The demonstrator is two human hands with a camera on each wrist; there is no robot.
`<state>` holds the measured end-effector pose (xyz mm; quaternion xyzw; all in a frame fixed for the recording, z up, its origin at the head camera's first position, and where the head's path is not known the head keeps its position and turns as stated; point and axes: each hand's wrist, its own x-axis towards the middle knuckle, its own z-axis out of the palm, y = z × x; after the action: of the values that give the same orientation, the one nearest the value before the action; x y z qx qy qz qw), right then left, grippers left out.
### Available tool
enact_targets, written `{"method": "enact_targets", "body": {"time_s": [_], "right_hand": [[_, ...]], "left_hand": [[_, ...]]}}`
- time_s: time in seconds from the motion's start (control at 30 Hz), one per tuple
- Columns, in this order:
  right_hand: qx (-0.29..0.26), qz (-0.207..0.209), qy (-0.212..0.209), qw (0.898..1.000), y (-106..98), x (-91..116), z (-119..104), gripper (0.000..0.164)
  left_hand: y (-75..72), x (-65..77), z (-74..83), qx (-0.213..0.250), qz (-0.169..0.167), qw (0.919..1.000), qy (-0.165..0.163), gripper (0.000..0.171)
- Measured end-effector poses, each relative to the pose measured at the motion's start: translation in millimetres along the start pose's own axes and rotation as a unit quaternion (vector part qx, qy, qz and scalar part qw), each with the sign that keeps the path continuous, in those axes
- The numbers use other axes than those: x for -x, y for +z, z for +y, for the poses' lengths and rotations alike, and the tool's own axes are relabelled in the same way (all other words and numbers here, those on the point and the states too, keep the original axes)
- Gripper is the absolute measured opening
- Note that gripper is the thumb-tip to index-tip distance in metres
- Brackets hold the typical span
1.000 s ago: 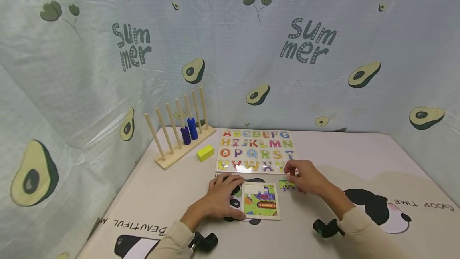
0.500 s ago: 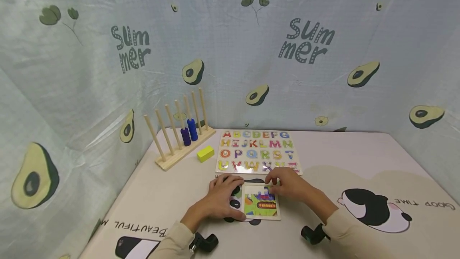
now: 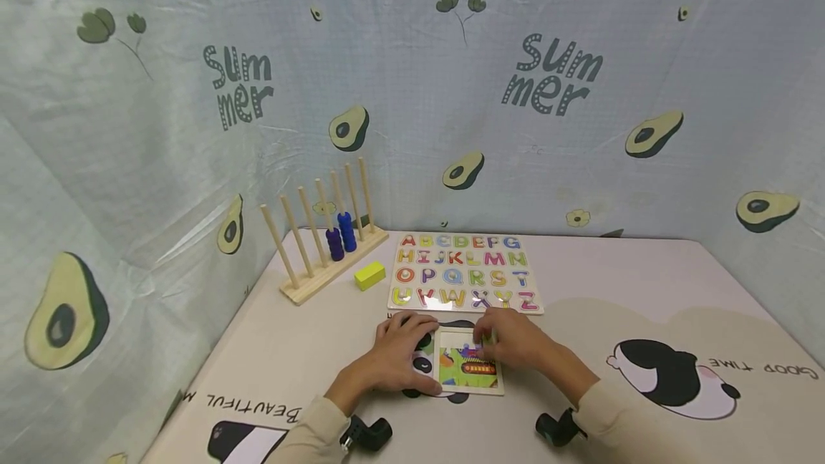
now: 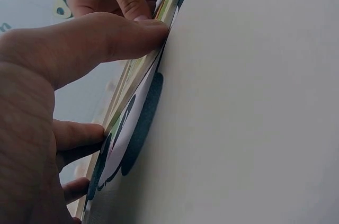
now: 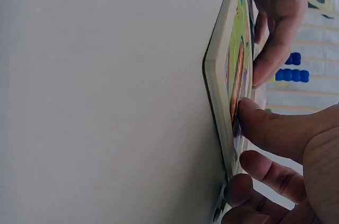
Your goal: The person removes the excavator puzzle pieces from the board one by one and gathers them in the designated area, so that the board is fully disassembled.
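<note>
A small square jigsaw puzzle (image 3: 469,369) in a pale wooden frame lies on the table, its picture showing an orange-tracked vehicle on green. My left hand (image 3: 401,353) grips the frame's left side, thumb at the near corner and fingers at the far one. Over the upper right of the puzzle, my right hand (image 3: 512,339) pinches a puzzle piece (image 3: 488,338), mostly hidden by the fingers. A bare pale strip shows along the puzzle's far edge. In the right wrist view, the right thumb (image 5: 249,108) is right at the picture's surface.
Behind the puzzle lies an alphabet peg board (image 3: 460,274). A yellow block (image 3: 369,276) and a wooden peg rack (image 3: 331,269) with blue and purple beads stand to its left. A printed curtain (image 3: 412,92) closes off the back.
My right hand has moved left from the green piece beside the frame to the puzzle's upper right, lowering its fingers there. The left hand keeps its place on the frame.
</note>
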<state>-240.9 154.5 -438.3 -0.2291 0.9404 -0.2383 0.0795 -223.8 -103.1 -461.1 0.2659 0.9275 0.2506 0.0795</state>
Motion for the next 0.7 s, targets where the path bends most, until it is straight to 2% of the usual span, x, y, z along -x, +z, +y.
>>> {"method": "enact_targets", "body": {"time_s": [0.27, 0.7], "right_hand": [[0.006, 0.030, 0.015, 0.999, 5.3, 3.4, -1.8, 0.013], [0.014, 0.050, -0.005, 0.999, 9.5, 5.1, -1.4, 0.018]], "left_hand": [[-0.2, 0.1, 1.0, 0.001, -0.001, 1.0000, -0.001, 0.096], [1.0, -0.2, -0.7, 0.001, 0.000, 1.0000, -0.002, 0.096]]}}
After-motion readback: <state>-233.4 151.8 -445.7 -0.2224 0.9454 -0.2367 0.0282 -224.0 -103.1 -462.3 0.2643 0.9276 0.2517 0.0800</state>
